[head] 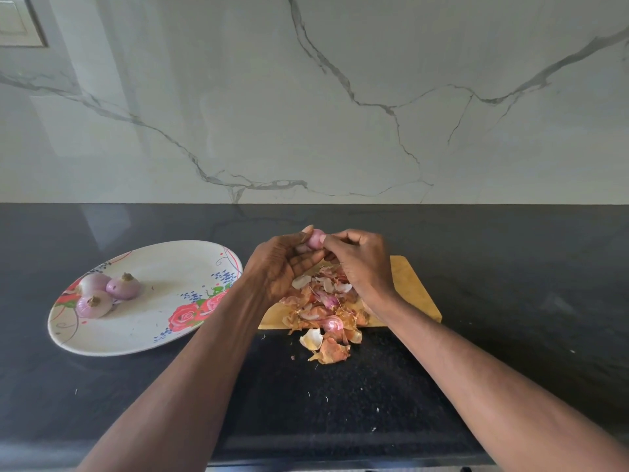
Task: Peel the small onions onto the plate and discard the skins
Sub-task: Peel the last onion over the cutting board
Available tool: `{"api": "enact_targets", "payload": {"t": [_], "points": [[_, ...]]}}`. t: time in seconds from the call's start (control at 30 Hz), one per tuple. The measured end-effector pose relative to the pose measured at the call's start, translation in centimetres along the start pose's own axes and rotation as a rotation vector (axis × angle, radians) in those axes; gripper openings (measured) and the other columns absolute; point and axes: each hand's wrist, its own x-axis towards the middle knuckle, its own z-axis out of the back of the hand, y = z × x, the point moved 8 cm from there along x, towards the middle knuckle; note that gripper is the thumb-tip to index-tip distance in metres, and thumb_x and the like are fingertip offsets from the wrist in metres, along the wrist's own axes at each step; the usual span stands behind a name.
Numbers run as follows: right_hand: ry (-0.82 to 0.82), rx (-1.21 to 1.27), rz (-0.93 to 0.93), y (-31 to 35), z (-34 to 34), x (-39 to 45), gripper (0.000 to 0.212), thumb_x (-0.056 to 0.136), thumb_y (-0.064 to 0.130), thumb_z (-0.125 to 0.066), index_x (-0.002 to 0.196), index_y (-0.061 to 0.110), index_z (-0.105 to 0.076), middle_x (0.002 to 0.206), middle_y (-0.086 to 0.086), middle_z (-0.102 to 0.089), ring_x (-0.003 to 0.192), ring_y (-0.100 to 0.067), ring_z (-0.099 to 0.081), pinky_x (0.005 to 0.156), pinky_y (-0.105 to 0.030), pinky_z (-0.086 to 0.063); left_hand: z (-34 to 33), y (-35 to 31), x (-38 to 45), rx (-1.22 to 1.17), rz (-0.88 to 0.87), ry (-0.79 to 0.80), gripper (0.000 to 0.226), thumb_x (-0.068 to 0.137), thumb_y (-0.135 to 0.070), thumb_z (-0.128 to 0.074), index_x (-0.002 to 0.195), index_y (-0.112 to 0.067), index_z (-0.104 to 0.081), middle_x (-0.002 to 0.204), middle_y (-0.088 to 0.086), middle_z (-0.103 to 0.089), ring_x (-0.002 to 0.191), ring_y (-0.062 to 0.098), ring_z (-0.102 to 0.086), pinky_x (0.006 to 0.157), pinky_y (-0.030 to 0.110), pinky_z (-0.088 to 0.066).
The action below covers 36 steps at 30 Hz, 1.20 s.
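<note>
My left hand (282, 264) holds a small pink onion (315, 238) at its fingertips, above the far end of a wooden cutting board (413, 291). My right hand (357, 257) pinches the onion's right side with curled fingers. A heap of onion skins (323, 311) lies on the board below both hands and spills over its near edge onto the black counter. Three peeled onions (102, 294) sit together at the left end of an oval white plate with a rose print (163, 308), left of the board.
The black stone counter (510, 301) runs the full width, with small skin scraps in front of the board. A marble-look wall (340, 97) stands behind it. A switch plate (17, 22) shows at the top left.
</note>
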Motion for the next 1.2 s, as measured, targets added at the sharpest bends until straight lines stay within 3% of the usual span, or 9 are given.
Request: {"api": "enact_targets", "payload": {"t": [0.13, 0.5, 0.67, 0.87, 1.0, 1.2], "points": [[-0.007, -0.041, 0.027, 0.24, -0.12, -0.03, 0.019, 0.082, 0.030, -0.081, 0.079, 0.011, -0.080, 0.068, -0.001, -0.074, 0.065, -0.022, -0.072, 0.061, -0.039, -0.060, -0.06, -0.03, 0.05, 0.044, -0.027, 0.007, 0.006, 0.091, 0.001, -0.065, 0.092, 0.006, -0.069, 0.079, 0.017, -0.073, 0.069, 0.023, -0.074, 0.071, 0.031, -0.063], [-0.009, -0.003, 0.043, 0.27, 0.29, -0.15, 0.009, 0.080, 0.021, -0.082, 0.074, 0.015, -0.079, 0.067, 0.003, -0.075, 0.063, -0.011, -0.070, 0.060, -0.021, -0.054, 0.06, 0.08, -0.09, 0.024, -0.015, 0.001, 0.007, 0.090, 0.000, -0.067, 0.094, 0.006, -0.069, 0.082, 0.018, -0.073, 0.071, 0.023, -0.075, 0.073, 0.031, -0.063], [-0.032, -0.001, 0.018, -0.26, 0.48, -0.01, 0.014, 0.080, 0.021, -0.081, 0.075, 0.007, -0.078, 0.068, 0.000, -0.074, 0.063, -0.012, -0.068, 0.063, -0.031, -0.055, -0.02, 0.25, -0.13, 0.043, -0.001, -0.006, 0.008, 0.089, -0.001, -0.068, 0.094, 0.006, -0.067, 0.075, 0.016, -0.073, 0.066, 0.023, -0.074, 0.072, 0.031, -0.063], [-0.014, -0.042, 0.023, -0.09, 0.25, 0.25, 0.025, 0.083, 0.026, -0.078, 0.065, 0.009, -0.074, 0.053, 0.005, -0.064, 0.049, -0.009, -0.056, 0.051, -0.025, -0.043, 0.25, -0.02, 0.07, 0.011, 0.001, -0.025, 0.007, 0.090, -0.001, -0.068, 0.091, 0.006, -0.068, 0.071, 0.016, -0.071, 0.064, 0.024, -0.073, 0.067, 0.030, -0.063], [-0.001, -0.038, 0.031, -0.01, 0.09, 0.16, 0.018, 0.082, 0.028, -0.081, 0.076, 0.011, -0.080, 0.067, 0.001, -0.074, 0.067, -0.021, -0.071, 0.065, -0.037, -0.056, 0.44, 0.06, 0.35, 0.023, -0.001, -0.019, 0.010, 0.089, -0.001, -0.070, 0.096, 0.006, -0.068, 0.080, 0.019, -0.072, 0.071, 0.025, -0.074, 0.073, 0.032, -0.063], [-0.017, -0.039, 0.031, -0.19, 0.25, 0.34, 0.008, 0.086, 0.015, -0.074, 0.082, 0.012, -0.080, 0.074, 0.003, -0.076, 0.074, -0.014, -0.072, 0.073, -0.032, -0.058, 0.34, -0.03, 0.35, -0.016, -0.002, 0.001, 0.008, 0.092, 0.001, -0.064, 0.098, 0.006, -0.066, 0.080, 0.020, -0.073, 0.072, 0.028, -0.074, 0.072, 0.032, -0.064]]}}
